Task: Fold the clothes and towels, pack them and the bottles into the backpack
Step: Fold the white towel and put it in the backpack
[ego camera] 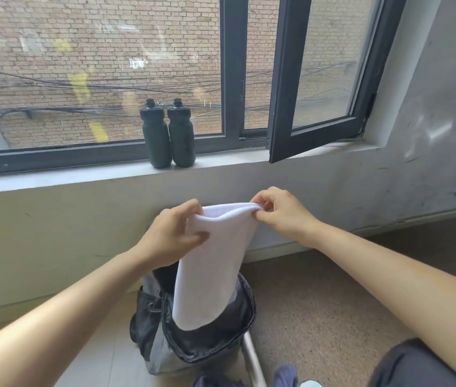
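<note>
Head view: looking down over both bare forearms toward a wall under a window.
Towel: white terry towel (215,261), folded into a long strip and held up in the air by its top edge.
Long axis: hung lengthwise from 12 o'clock down to 6 o'clock, leaning a little toward 7.
Left hand: left hand (178,230) curled round the top edge at its 9 o'clock end, thumb in front of the cloth and fingers behind.
Right hand: right hand (280,210) pinching the same edge at its 3 o'clock end between thumb and fingertips, the other fingers loosely bent.
Backpack: black and grey fabric backpack (207,356) standing on the floor with its mouth open upward, at 6 o'clock from the grip.
Key relation: towel's lower end right at the open mouth, seemingly just inside; no telling whether touching anything within.
Nearer hand: roughly level, left slightly lower and closer to the mouth.
Bottles: dark plastic squeeze bottles (156,135), upright and touching side by side on the pale grey window sill (81,171), at 12 o'clock from the hands, well apart from the backpack, not yet packed.
Next move, as a guess: straight lowering toward 6 o'clock, keeping the strip in line with the opening.
Risk, as a guess: bunching on the near rim if lowered off that line.
</note>
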`<control>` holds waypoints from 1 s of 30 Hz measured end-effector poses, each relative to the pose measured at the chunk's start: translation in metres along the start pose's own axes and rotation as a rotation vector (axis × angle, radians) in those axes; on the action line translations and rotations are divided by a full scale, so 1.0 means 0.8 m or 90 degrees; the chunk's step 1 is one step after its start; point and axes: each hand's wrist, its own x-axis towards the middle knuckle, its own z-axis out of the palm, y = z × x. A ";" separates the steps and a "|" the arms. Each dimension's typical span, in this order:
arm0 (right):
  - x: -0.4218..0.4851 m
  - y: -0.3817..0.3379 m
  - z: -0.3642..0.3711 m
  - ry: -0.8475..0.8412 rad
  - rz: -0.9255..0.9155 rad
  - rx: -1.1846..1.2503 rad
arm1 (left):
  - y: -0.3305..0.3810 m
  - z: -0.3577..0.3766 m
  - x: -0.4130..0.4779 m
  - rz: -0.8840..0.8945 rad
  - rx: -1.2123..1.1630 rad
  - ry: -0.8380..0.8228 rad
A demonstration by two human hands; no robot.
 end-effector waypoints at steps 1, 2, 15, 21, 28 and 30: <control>0.000 -0.002 0.000 -0.019 0.029 0.081 | 0.000 -0.002 -0.001 -0.022 -0.043 0.019; 0.000 -0.003 0.001 -0.039 0.058 0.169 | 0.002 -0.004 -0.001 -0.038 -0.092 0.032; -0.006 -0.028 -0.003 -0.200 0.087 0.561 | 0.042 -0.016 0.000 -0.230 -0.572 -0.008; -0.023 -0.015 0.023 -0.365 0.085 0.422 | 0.050 -0.026 0.002 -0.291 -0.709 0.016; -0.025 -0.025 0.023 -0.330 0.147 0.450 | 0.044 -0.032 0.006 -0.365 -0.723 0.087; -0.026 -0.030 0.021 -0.317 0.161 0.471 | 0.039 -0.032 0.008 -0.388 -0.738 0.109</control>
